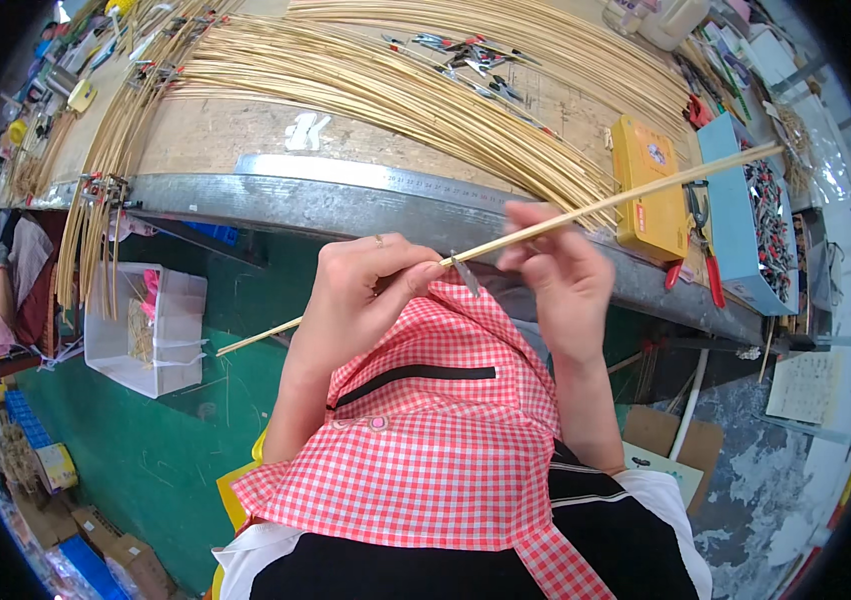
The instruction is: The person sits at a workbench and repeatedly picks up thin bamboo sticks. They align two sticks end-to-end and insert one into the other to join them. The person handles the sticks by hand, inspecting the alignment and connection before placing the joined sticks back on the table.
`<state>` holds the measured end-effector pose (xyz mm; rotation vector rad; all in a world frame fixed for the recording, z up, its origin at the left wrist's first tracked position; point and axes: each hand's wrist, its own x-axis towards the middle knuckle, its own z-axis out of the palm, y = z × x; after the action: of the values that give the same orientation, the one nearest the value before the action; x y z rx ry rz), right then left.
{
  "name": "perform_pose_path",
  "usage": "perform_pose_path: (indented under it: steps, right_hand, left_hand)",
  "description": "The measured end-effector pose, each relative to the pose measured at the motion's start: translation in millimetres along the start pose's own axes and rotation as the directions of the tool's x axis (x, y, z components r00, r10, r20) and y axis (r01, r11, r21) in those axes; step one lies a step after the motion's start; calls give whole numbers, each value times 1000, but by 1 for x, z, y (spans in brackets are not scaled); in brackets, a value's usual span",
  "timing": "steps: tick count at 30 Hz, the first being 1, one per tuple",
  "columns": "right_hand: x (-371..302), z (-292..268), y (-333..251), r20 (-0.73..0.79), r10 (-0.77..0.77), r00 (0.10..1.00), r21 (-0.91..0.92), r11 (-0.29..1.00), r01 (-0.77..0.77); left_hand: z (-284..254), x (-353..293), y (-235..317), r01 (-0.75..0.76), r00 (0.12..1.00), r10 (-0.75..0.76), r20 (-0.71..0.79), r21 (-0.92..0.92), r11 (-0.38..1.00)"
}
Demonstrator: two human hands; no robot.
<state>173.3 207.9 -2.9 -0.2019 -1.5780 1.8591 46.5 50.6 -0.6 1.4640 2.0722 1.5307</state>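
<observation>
1 stick [646, 193] held | wd bench [211, 130], mtl edge [286, 195] | grn flr [176, 440] | wht bin [176, 375]

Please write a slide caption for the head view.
Left hand holding a thin stick, right hand close by, before a workbench with many pale sticks.

Long tan wood-topped workbench [216, 130] w/ grey metal near edge [316, 207]. On it: many thin straw-coloured sticks [386, 100], L to R; silver metal ruler [376, 178] along near side; yellow rect. box [649, 180], near R.
</observation>
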Motion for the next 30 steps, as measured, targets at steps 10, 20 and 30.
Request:
perform_pose_path:
  steps: [10, 20, 30]
  right_hand:
    - [-7, -1, 5, -1, 198, 980, 137, 971, -196]
    - [-27, 36, 32, 223, -9, 975, -97, 995, 31]
    - [-3, 0, -28, 80, -19, 997, -268, 963, 40]
  left_hand:
    - [-19, 2, -4, 87, 988, -99, -121, -99, 991]
    - [10, -2, 24, -231, 960, 248, -133, 130, 964]
    - [8, -3, 15, -199, 969, 219, -116, 164, 966]
